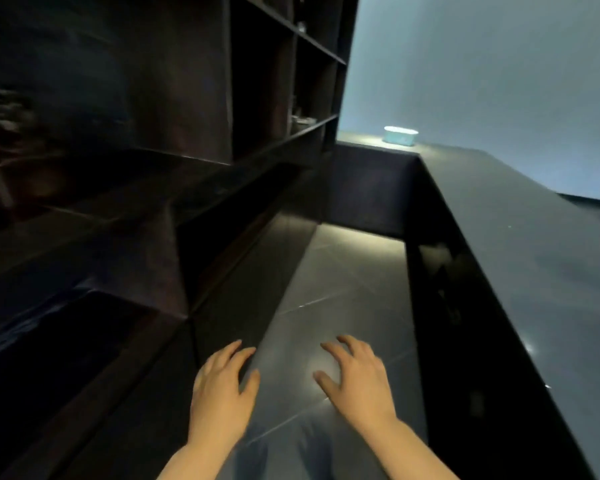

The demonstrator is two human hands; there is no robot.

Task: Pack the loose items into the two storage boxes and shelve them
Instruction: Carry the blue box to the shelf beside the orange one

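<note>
Nearest the camera, my left hand (219, 389) and my right hand (357, 379) hang side by side, apart, above the grey tiled floor (343, 282). Both are palm down, with fingers (329, 351) spread and loosely bent, holding nothing. My forearms are cut off by the bottom edge. Below the hands a blurred patch of blue cloth shows, probably my trousers, too soft to make out.

To the right, a long dark table (534, 271) runs away from me; its near end leaves the frame. At its far end, against the pale blue wall (499, 64), stands one light teal storage box (400, 135), small and distant. Its contents cannot be seen, and no second box appears in view.

To the left rises a dark shelf unit (291, 81). Its compartments are deep in shadow. A few small things sit inside, too dim to identify. The far left is smeared by motion blur, and nothing there can be told apart.
</note>
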